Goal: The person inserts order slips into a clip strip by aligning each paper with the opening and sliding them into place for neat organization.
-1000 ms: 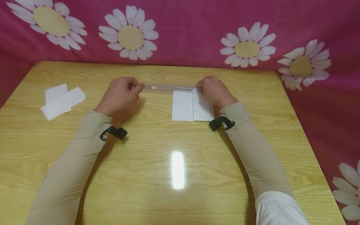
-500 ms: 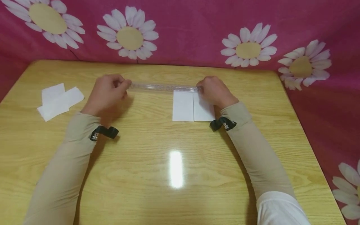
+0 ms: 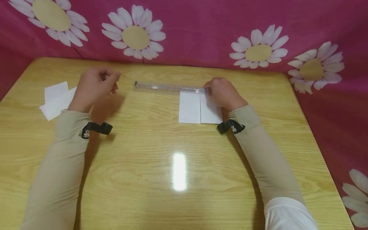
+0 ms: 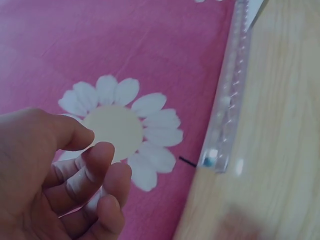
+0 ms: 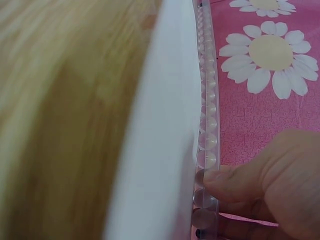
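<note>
A long clear plastic strip [image 3: 169,88] with a row of round, bead-like shapes lies across the back of the table, its left end free. My right hand [image 3: 225,92] pinches its right end; in the right wrist view the thumb [image 5: 222,182] presses on the strip's side. Two white cards [image 3: 189,107] lie side by side along the strip's near edge, the right one partly hidden by that hand. My left hand [image 3: 95,88] hovers left of the strip, fingers loosely curled and holding nothing, as the left wrist view also shows.
White papers [image 3: 57,99] overlap one another at the left of the wooden table [image 3: 143,159], partly covered by my left hand in the head view. A pink cloth [image 3: 195,35] with daisies hangs behind the table. Black straps [image 3: 97,128] sit on both wrists.
My left hand first slid left along the strip, then let go of its left end and moved further left toward the papers. The right hand has kept its hold.
</note>
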Demonstrator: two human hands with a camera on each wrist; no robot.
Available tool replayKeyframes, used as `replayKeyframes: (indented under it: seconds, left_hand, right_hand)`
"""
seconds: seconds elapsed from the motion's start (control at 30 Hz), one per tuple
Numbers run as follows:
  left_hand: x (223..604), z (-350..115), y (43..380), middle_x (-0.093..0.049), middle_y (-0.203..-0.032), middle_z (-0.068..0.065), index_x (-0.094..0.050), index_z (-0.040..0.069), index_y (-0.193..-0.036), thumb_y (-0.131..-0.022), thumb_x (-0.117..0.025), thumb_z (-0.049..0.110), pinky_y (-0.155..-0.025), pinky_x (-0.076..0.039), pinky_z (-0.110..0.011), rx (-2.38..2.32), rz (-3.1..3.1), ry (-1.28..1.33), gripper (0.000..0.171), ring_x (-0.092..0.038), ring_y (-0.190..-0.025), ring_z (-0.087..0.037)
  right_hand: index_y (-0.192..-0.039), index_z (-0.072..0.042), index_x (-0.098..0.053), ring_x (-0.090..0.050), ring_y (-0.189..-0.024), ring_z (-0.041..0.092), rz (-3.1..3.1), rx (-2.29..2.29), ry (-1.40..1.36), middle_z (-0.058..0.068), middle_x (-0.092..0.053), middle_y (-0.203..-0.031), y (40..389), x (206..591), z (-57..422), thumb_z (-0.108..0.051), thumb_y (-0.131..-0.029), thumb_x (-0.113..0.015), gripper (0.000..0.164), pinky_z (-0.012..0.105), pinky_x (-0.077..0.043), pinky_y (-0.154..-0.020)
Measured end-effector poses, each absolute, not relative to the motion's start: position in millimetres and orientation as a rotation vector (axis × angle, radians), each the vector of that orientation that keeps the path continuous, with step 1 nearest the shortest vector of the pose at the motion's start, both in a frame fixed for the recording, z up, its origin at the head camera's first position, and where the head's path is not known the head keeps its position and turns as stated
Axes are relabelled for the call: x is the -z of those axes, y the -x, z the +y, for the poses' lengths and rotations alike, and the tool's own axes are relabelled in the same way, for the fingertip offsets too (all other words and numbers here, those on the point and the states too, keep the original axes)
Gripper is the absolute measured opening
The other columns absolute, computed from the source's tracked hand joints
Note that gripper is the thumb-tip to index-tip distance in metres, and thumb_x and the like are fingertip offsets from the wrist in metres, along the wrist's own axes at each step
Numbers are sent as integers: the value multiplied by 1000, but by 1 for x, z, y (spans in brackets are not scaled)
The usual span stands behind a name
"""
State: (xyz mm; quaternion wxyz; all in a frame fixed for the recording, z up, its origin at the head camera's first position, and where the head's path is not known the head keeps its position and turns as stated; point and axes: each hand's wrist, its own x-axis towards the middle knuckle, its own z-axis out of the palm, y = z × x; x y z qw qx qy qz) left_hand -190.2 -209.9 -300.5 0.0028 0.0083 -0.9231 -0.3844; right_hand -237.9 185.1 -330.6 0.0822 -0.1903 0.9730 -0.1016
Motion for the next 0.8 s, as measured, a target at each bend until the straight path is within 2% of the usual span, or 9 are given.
replayKeyframes:
  seconds: [0.13, 0.23, 0.53, 0.7, 0.8]
  left_hand:
    - [298, -218, 192, -62, -62, 22, -69, 7, -104, -102, -57, 47, -59, -47, -18, 1232, -2857, -43, 42, -64, -61, -2]
    - [297, -223, 194, -63, -63, 22, -68, 12, -104, -101, -57, 49, -60, -47, -18, 1226, -2854, -89, 39, -64, -62, -2]
    - [297, -244, 197, -62, -70, 26, -67, 14, -115, -101, -56, 49, -59, -48, -18, 1251, -2815, -218, 39, -64, -66, 5]
    - [296, -260, 196, -61, -69, 29, -69, 24, -109, -101, -56, 51, -69, -44, -20, 1261, -2815, -269, 31, -61, -71, 6]
    - [297, -269, 196, -61, -70, 30, -69, 28, -106, -101, -57, 49, -74, -41, -17, 1293, -2802, -288, 25, -61, -70, 8]
  right_hand:
    - [-131, -3, -70, -64, -124, 38, 2911, 334, 561, 21, -70, -133, 237, 331, 186, -6, -101, -53, 34, 50, -51, -108]
    - [-130, -3, -70, -65, -124, 38, 2916, 347, 564, 20, -70, -133, 237, 331, 186, -7, -102, -54, 33, 50, -51, -107]
    - [-129, -4, -71, -65, -124, 38, 2923, 360, 583, 20, -71, -131, 237, 331, 185, -7, -101, -54, 33, 51, -51, -108]
    - [-129, -4, -71, -65, -123, 38, 2926, 351, 598, 20, -72, -130, 237, 332, 185, -7, -101, -54, 33, 51, -51, -107]
    - [-129, -4, -71, -65, -122, 39, 2924, 333, 602, 20, -72, -130, 238, 332, 186, -6, -101, -54, 33, 51, -51, -107]
